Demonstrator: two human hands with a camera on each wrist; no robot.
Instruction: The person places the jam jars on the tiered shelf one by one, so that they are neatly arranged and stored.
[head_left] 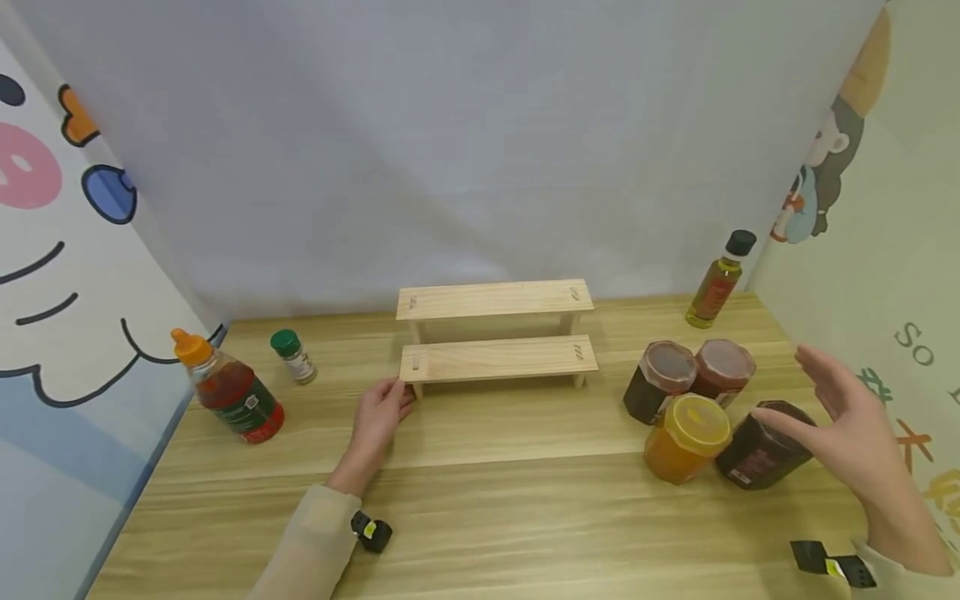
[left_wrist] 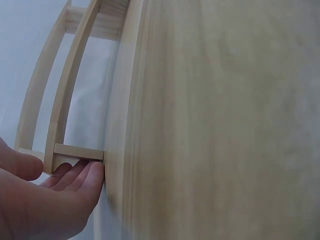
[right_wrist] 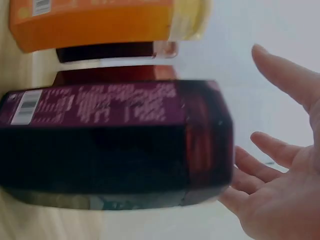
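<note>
A two-tier wooden shelf (head_left: 495, 360) stands against the back wall. At its front left corner my left hand (head_left: 378, 414) grips the lower tier. In the left wrist view the thumb (left_wrist: 29, 166) lies at the board's end and the fingers (left_wrist: 94, 181) are at the short leg (left_wrist: 79, 152). My right hand (head_left: 855, 421) is spread wide beside a dark purple jar (head_left: 761, 454), thumb over its lid in the head view. In the right wrist view a gap shows between thumb and jar (right_wrist: 115, 150); the other fingers are partly behind its lid end.
By the purple jar stand a yellow-lidded orange jar (head_left: 686, 442), a dark jar (head_left: 656, 383) and a red jar (head_left: 723, 367). An oil bottle (head_left: 716, 287) is at the back right. On the left are a red sauce bottle (head_left: 240, 396) and a green-capped shaker (head_left: 295, 357).
</note>
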